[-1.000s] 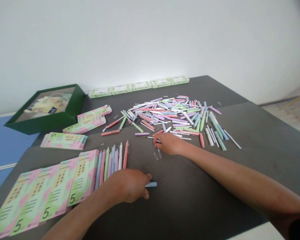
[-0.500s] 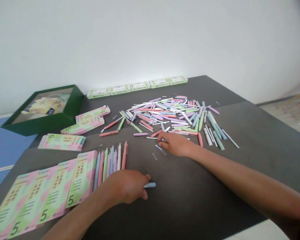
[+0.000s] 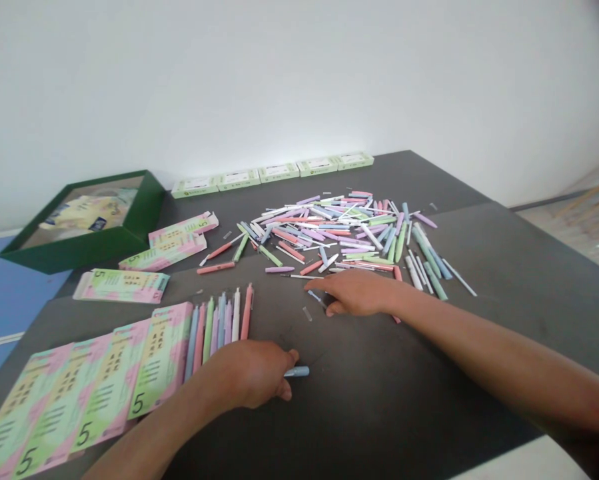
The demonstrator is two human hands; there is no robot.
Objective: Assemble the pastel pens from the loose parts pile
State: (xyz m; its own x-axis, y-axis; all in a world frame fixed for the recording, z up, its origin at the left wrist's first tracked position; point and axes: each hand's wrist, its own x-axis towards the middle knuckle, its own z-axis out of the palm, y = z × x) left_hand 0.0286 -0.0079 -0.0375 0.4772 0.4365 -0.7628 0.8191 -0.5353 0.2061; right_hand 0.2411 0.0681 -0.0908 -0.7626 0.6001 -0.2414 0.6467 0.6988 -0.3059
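Observation:
My left hand (image 3: pixel 249 373) rests on the dark grey table (image 3: pixel 404 373), its fingers shut on a pale blue pen barrel (image 3: pixel 297 372) that sticks out past the fingertips. My right hand (image 3: pixel 356 293) lies further up the table. Its fingers are around a slim pen part with a blue end (image 3: pixel 316 298), which is partly hidden. A small clear tube (image 3: pixel 307 313) lies just below those fingers. Beyond the hand spreads a loose heap of pastel pen parts (image 3: pixel 339 233). Left of it, several assembled pens (image 3: pixel 220 323) lie side by side against pastel cards printed with a 5 (image 3: pixel 160 360).
More pastel cards (image 3: pixel 122 285) lie further left. An open green box (image 3: pixel 82 223) holding packaging stands at the far left. Small green-and-white boxes (image 3: pixel 274 173) line the table's back edge. The near table edge runs across the lower right.
My right hand has slid slightly right and down over the table, with the thin pen part under its fingers. My left hand stays in place on the blue barrel.

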